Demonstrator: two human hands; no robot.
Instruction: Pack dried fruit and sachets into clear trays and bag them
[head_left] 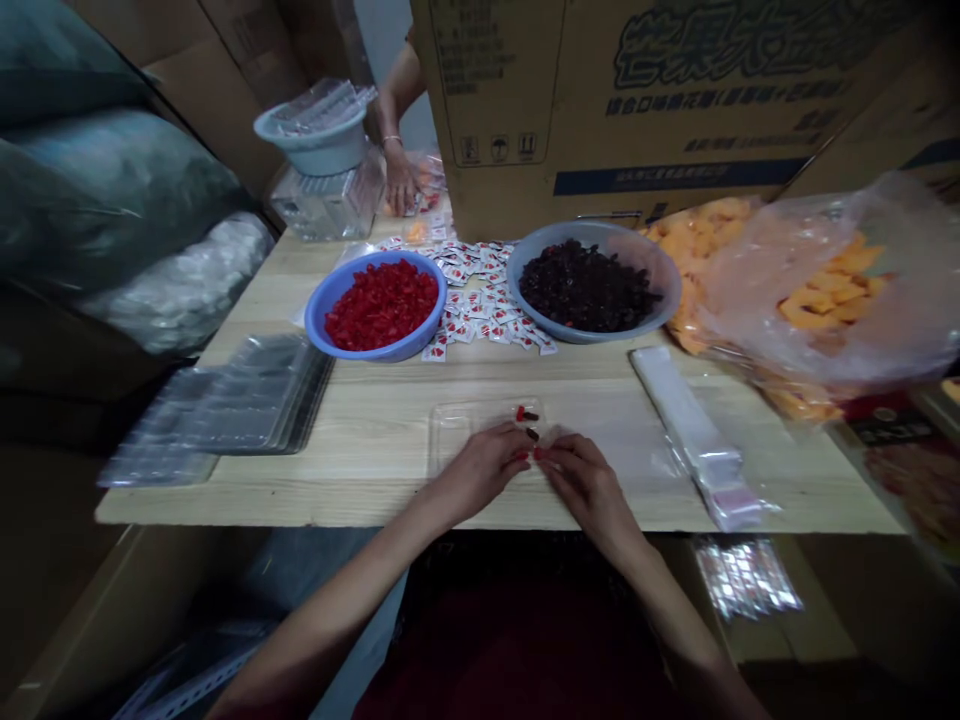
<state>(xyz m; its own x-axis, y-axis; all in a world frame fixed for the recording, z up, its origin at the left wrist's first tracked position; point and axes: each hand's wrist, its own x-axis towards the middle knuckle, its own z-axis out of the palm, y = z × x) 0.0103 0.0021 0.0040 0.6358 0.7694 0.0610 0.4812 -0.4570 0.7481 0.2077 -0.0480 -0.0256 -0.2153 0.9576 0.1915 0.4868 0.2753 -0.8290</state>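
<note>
A clear plastic tray with compartments (448, 432) lies on the table at its front middle. Toward the tray's right end are a small red piece (520, 412) and dark brown pieces (532, 416). My left hand (486, 465) reaches over the tray, its fingers pinched together. Close on its right, my right hand (589, 478) is also closed in a pinch, fingertips almost meeting the left ones. Red shows at both sets of fingertips; whether it is small pieces or nails I cannot tell.
Behind stand a blue bowl of red pieces (319, 325), a bowl of dark pieces (667, 300) and printed sachets (480, 318). Stacked trays (259, 395) lie left; plastic sleeves (686, 420) and bagged orange pieces (832, 290) right. A big carton (517, 110) and another person's hand (403, 180) are beyond.
</note>
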